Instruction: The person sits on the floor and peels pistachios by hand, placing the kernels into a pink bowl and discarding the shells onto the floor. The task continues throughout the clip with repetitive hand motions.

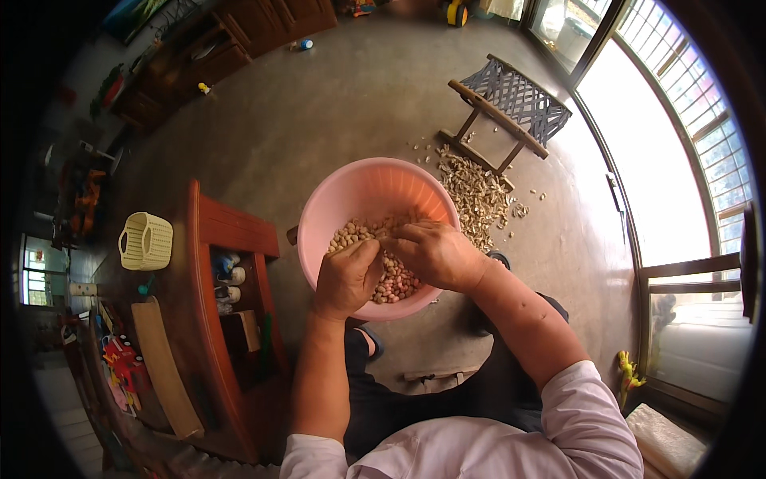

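Observation:
A pink plastic basin (367, 185) stands between my legs, holding a layer of peanuts (351, 233), tan ones in their shells and some pinkish pieces nearer to me. Both hands meet over the basin, fingertips close together. My left hand (349, 275) is closed in a pinch at the near left side. From the right, my right hand (437, 251) reaches in with bent fingers pressed together. Whatever lies between the fingertips is hidden or too small to make out. Beyond the basin's right side, a heap of empty peanut shells (479, 195) is spread on the floor.
A low wooden stool (511, 108) with a woven seat stands past the shells. On my left is a reddish wooden table (207, 271) with open shelves, and a cream basket (147, 242) on top. Glass doors (638, 144) line the right. Wooden cabinets (239, 32) stand at the far left.

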Demonstrator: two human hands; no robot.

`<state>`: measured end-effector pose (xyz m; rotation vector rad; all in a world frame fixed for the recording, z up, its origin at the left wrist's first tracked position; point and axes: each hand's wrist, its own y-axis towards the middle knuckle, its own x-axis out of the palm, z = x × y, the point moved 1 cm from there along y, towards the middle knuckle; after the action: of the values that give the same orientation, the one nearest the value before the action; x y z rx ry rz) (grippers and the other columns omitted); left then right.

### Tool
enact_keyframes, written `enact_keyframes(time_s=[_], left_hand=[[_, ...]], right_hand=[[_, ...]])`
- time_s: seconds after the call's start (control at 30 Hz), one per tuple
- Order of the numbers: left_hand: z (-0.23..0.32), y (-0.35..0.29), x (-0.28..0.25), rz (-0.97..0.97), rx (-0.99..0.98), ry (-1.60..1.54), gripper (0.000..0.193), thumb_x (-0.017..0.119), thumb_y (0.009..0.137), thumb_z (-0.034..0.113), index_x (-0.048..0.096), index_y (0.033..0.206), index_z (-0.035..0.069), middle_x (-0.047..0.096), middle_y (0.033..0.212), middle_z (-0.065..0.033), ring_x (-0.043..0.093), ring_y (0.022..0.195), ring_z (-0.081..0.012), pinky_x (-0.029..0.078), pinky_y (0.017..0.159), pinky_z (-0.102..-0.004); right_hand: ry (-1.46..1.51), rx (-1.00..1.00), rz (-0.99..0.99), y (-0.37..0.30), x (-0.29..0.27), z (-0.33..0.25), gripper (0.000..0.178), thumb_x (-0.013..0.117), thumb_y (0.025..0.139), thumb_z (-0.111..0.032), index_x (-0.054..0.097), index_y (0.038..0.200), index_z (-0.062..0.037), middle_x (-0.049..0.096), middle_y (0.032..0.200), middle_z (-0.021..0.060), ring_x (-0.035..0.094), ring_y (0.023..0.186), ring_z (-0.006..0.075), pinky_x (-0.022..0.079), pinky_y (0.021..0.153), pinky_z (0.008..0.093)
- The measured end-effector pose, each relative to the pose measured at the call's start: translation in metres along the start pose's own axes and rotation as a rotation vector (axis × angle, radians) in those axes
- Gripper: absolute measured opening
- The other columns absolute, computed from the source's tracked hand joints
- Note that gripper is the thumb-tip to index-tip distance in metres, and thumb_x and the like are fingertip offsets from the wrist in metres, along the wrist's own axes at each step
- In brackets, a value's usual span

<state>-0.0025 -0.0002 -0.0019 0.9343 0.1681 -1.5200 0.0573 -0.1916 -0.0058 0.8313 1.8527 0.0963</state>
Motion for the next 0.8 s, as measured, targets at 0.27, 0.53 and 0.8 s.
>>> enact_keyframes(time_s=[0.27,0.53,0.8], left_hand=[[-0.004,-0.003,-0.005,0.009,-0.036,-0.021,0.012,0.062,0.091,-0.003,0.065,0.101,0.0,0.067,0.084,-0.0185,0.07,0.076,-0.0332,0.052,0.067,-0.0373],[-0.001,0.016,0.04,0.08,-0.208,-0.449,0.012,0.061,0.101,0.007,0.067,0.105,-0.002,0.069,0.089,-0.0033,0.062,0.082,-0.0084,0.051,0.072,-0.0266],[0.009,0.043,0.102,-0.016,-0.358,-0.459,0.019,0.065,0.102,0.02,0.067,0.094,0.002,0.058,0.073,0.0038,0.051,0.069,-0.0038,0.044,0.061,-0.0233]], right_hand=[[0.015,-0.022,0.051,0.006,-0.004,-0.006,0.03,0.062,0.084,-0.012,0.066,0.113,-0.0031,0.07,0.099,0.0125,0.071,0.092,0.0309,0.057,0.084,0.0398],[0.329,0.276,0.126,-0.007,-0.03,0.002,0.02,0.072,0.084,-0.006,0.07,0.104,-0.0058,0.072,0.093,0.0147,0.072,0.086,0.0317,0.058,0.077,0.0395],[0.369,0.59,0.209,-0.041,-0.07,0.03,0.02,0.07,0.087,-0.008,0.07,0.106,-0.0031,0.072,0.09,0.0154,0.071,0.077,0.0255,0.057,0.072,0.035]])
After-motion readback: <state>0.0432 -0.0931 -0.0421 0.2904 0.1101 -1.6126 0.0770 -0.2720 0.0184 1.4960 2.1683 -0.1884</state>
